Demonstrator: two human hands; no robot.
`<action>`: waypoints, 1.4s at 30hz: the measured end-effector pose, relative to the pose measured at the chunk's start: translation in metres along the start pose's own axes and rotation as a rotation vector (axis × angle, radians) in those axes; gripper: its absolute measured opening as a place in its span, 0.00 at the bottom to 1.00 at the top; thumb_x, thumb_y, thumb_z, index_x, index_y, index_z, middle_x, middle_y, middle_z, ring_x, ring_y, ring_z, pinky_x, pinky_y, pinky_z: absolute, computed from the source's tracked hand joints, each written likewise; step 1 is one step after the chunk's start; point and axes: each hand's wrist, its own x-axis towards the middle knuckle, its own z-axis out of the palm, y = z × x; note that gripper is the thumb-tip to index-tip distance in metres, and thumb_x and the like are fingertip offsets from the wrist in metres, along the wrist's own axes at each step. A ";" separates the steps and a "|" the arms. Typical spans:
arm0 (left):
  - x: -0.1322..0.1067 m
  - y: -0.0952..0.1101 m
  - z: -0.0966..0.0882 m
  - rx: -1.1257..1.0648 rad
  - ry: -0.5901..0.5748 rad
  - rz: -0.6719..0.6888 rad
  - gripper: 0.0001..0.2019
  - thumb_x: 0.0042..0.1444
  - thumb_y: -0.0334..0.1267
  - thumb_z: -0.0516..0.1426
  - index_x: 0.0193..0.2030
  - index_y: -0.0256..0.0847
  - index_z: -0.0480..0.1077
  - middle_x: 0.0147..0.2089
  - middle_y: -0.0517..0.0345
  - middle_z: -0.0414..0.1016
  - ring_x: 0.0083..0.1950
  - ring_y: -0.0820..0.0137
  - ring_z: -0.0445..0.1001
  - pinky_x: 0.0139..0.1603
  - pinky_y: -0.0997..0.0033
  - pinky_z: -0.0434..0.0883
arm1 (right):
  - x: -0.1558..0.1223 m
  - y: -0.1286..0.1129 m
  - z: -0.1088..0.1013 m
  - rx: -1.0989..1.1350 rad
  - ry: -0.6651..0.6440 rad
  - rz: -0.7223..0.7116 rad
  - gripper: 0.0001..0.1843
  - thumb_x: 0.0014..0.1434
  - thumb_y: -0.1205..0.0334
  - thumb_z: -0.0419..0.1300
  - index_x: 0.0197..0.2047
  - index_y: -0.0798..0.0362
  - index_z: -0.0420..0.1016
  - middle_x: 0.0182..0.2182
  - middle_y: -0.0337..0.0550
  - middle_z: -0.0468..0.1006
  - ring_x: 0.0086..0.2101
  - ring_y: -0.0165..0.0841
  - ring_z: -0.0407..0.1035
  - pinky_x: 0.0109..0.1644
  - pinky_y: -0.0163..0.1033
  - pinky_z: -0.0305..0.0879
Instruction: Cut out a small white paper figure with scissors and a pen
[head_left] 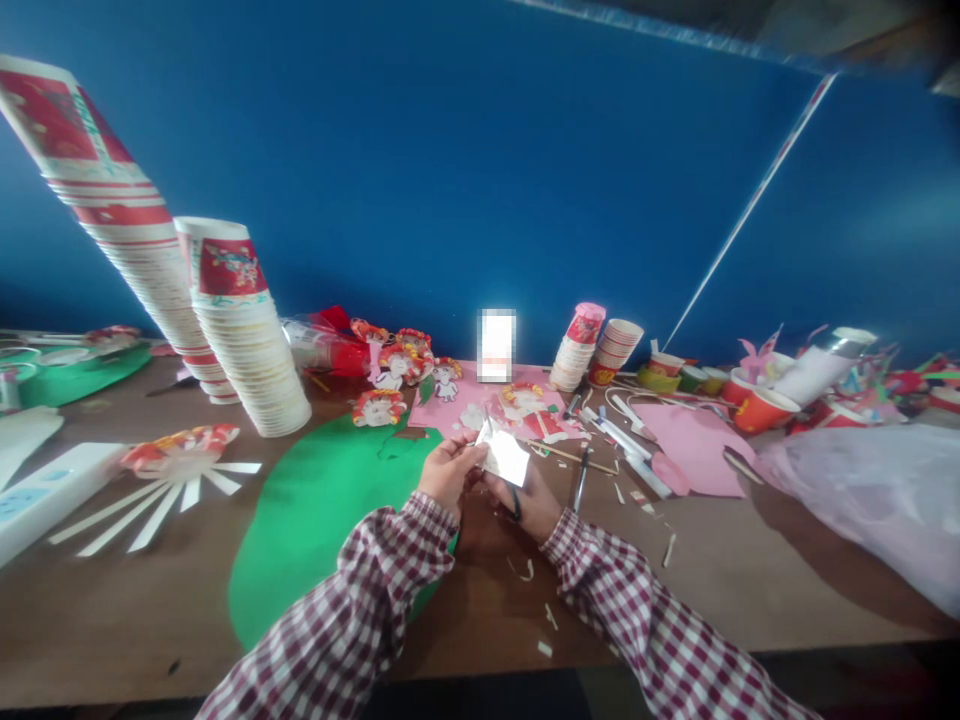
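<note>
Between my two hands, over the middle of the table, is a small piece of white paper (510, 460). Its left edge is pinched in my left hand (448, 470). My right hand (532, 500) is closed around a pair of scissors (515, 502) with a dark handle. The blade tip shows above the paper, while the rest of the scissors is hidden behind it. Under my left forearm lies a large sheet of green paper (315, 520). A pink sheet (465, 385) with paper cutouts lies just beyond my hands.
Tall stacks of paper cups (244, 340) stand at the left, with shorter cup stacks (577, 350) at the back right. A pen (580, 480), paper scraps and pink paper (694, 450) lie right of my hands. A plastic bag (870, 500) sits far right.
</note>
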 end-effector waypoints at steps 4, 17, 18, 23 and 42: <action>0.003 -0.004 -0.002 -0.006 0.010 0.002 0.17 0.38 0.32 0.66 0.38 0.34 0.71 0.27 0.59 0.73 0.23 0.80 0.69 0.19 0.85 0.64 | -0.001 0.000 0.000 -0.008 0.012 0.006 0.14 0.54 0.53 0.60 0.37 0.55 0.70 0.19 0.34 0.67 0.19 0.26 0.58 0.22 0.33 0.58; 0.005 -0.006 -0.003 -0.005 -0.013 0.009 0.16 0.38 0.32 0.66 0.37 0.35 0.71 0.26 0.60 0.73 0.22 0.80 0.69 0.18 0.85 0.63 | 0.001 -0.005 0.002 -0.062 0.031 -0.039 0.17 0.55 0.52 0.58 0.44 0.53 0.71 0.23 0.38 0.70 0.24 0.30 0.63 0.29 0.36 0.64; 0.005 -0.006 -0.003 -0.007 -0.011 0.008 0.16 0.38 0.32 0.66 0.36 0.35 0.71 0.26 0.60 0.72 0.22 0.81 0.68 0.18 0.85 0.63 | 0.001 -0.006 0.002 -0.065 0.037 -0.048 0.18 0.55 0.52 0.58 0.45 0.53 0.71 0.23 0.38 0.70 0.24 0.31 0.63 0.31 0.37 0.64; 0.005 -0.006 -0.002 -0.015 -0.003 0.002 0.15 0.37 0.32 0.66 0.35 0.35 0.71 0.25 0.61 0.72 0.20 0.81 0.67 0.18 0.85 0.63 | 0.001 -0.005 0.003 -0.077 0.026 -0.073 0.19 0.56 0.54 0.57 0.48 0.54 0.71 0.27 0.40 0.72 0.29 0.33 0.65 0.36 0.39 0.66; 0.003 -0.005 -0.001 -0.023 -0.017 0.000 0.13 0.39 0.31 0.65 0.35 0.34 0.70 0.24 0.61 0.72 0.19 0.81 0.67 0.17 0.85 0.63 | 0.001 -0.003 0.004 -0.077 0.043 -0.129 0.17 0.57 0.57 0.57 0.50 0.52 0.71 0.42 0.45 0.75 0.43 0.37 0.68 0.53 0.44 0.61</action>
